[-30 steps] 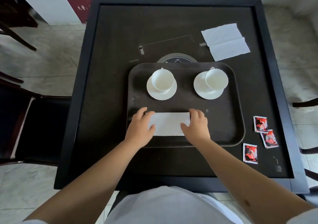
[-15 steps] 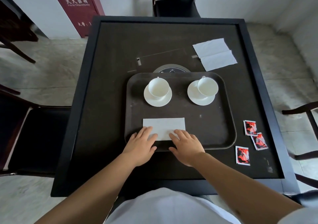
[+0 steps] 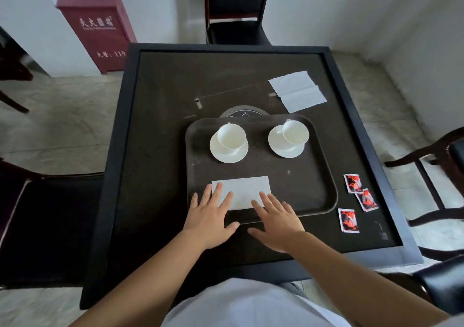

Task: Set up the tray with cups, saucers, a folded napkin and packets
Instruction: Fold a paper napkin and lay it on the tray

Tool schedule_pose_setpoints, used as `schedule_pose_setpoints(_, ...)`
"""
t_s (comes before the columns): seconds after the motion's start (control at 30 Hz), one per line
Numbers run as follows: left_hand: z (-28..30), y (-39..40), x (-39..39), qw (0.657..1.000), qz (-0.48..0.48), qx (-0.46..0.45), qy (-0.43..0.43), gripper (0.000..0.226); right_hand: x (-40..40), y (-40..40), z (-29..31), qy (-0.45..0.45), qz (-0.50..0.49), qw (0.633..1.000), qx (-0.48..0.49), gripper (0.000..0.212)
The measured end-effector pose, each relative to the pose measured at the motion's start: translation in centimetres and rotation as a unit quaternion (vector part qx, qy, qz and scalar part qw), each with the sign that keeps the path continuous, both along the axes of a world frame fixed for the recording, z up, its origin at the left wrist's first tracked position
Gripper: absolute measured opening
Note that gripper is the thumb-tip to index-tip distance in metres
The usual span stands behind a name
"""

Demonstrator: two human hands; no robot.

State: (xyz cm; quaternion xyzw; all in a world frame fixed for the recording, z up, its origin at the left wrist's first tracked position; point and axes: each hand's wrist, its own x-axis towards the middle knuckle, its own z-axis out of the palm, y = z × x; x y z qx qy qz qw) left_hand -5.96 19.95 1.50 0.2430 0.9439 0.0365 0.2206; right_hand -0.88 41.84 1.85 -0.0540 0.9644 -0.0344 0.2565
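Pale stone flooring and white walls are framing a square black table (image 3: 160, 150) at the centre of the frame, with a dark chair (image 3: 237, 10) standing at its far edge and a red cabinet (image 3: 96, 29) with white lettering sitting at the upper left. On the table, a dark tray (image 3: 315, 183) is lying a little right of centre. Two white cups are sitting on white saucers along the tray's upper half: the left cup (image 3: 231, 135) on its saucer (image 3: 229, 148), the right cup (image 3: 295, 132) resting toward the right edge of its saucer (image 3: 285, 142). A folded white napkin (image 3: 242, 189) is lying flat on the lower part of the tray, below the left cup. The person's left hand (image 3: 209, 217) is lying palm down with fingers spread, its fingertips overlapping the napkin's lower left corner; whether they are pressing on the paper cannot be told. The right hand (image 3: 277, 222) is likewise lying flat with fingers splayed, its fingertips reaching the napkin's lower right edge, over the tray's near rim. Neither hand is holding anything. Three red packets (image 3: 354, 183) (image 3: 367, 199) (image 3: 349, 220) are lying on the table just right of the tray, off it. Two unfolded white napkins (image 3: 297, 90) are lying on the table at the upper right, above the tray.
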Motion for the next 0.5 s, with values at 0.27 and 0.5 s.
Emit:
schedule_pose_setpoints(0.27,2.0,0.1,-1.6,0.999,-0.024,0.005,0.041,0.084,0.4,-1.6,0.8,0.038,-0.102,0.994,-0.011,0.087)
schedule_pose_setpoints(0.5,3.6,2.4,-2.8,0.998,-0.022,0.021,0.050,0.079,-1.3,1.0,3.8,0.048,-0.138,0.989,-0.033,0.082)
